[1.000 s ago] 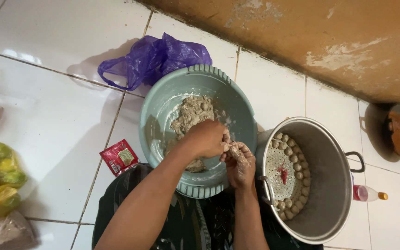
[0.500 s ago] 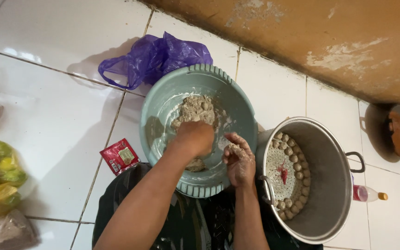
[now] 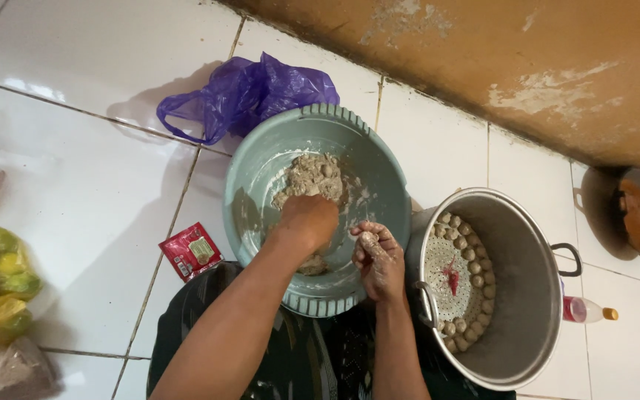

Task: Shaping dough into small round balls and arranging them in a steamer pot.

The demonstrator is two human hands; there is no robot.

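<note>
Left hand (image 3: 307,221) down in the grey-green plastic basin (image 3: 379,159), fingers curled into the mound of pale minced paste (image 3: 310,178), closed around a lump of it. Right hand (image 3: 376,255) held over the near rim of the basin, just beside the left, fingers loosely bent and smeared with paste; a small rounded bit seems to sit on the fingertips, though hard to make out for certain. Basin resting on the white tiled floor (image 3: 75,148), touching the metal steamer pot (image 3: 527,289) on its right.

Judging by the pot: a ring of formed balls (image 3: 470,252) already laid around the perforated tray, filling most of its edge, with the middle bare apart from a small red scrap. Judging by the basin: a fair heap of paste not yet shaped, so probably well under way but far from finished.

Around: a purple plastic bag (image 3: 250,92) behind the basin, a red sachet (image 3: 190,250) at its left, a small bottle (image 3: 585,310) beyond the pot.
</note>
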